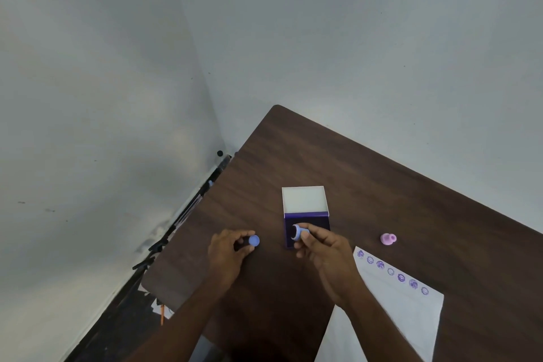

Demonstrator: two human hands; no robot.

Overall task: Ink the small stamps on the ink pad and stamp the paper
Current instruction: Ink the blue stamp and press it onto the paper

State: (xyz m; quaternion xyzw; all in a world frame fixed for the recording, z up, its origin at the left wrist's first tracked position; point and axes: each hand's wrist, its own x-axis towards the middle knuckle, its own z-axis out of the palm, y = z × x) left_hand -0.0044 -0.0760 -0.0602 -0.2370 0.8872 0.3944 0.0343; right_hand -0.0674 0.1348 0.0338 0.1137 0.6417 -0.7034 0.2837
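Observation:
My right hand (pixel 326 256) pinches a small blue stamp (pixel 298 233) lying sideways just over the purple ink pad (pixel 311 222), whose white lid (pixel 304 198) stands open behind it. My left hand (pixel 227 253) holds a second blue stamp piece (pixel 253 240) against the table, left of the pad. The white paper (pixel 393 311) lies to the right, with a row of several purple stamp prints (pixel 392 271) along its top edge. A pink stamp (pixel 388 238) rests on the table beyond the paper.
The dark wooden table (pixel 367 179) fills the lower right, its far corner near a grey wall (pixel 293 23). A black tripod stand (pixel 176 229) leans at the table's left edge, above a cluttered floor.

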